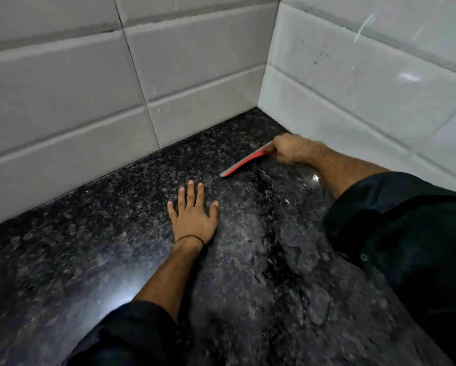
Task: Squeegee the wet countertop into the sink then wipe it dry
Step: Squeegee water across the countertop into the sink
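Note:
A black speckled granite countertop (89, 247) fills the lower view, with a wet streak of pooled water (274, 247) running down its right half. My right hand (290, 149) is closed around the handle of a red squeegee (244, 162) near the back right corner; the blade rests on the stone, angled down to the left. Flat on the counter, palm down with fingers spread, lies my left hand (193, 215), just left of the wet streak and below the blade's tip. No sink is in view.
White tiled walls rise at the back (89, 88) and on the right (366, 75), meeting in a corner just behind the squeegee. Both my arms wear dark sleeves. A thin black band circles my left wrist.

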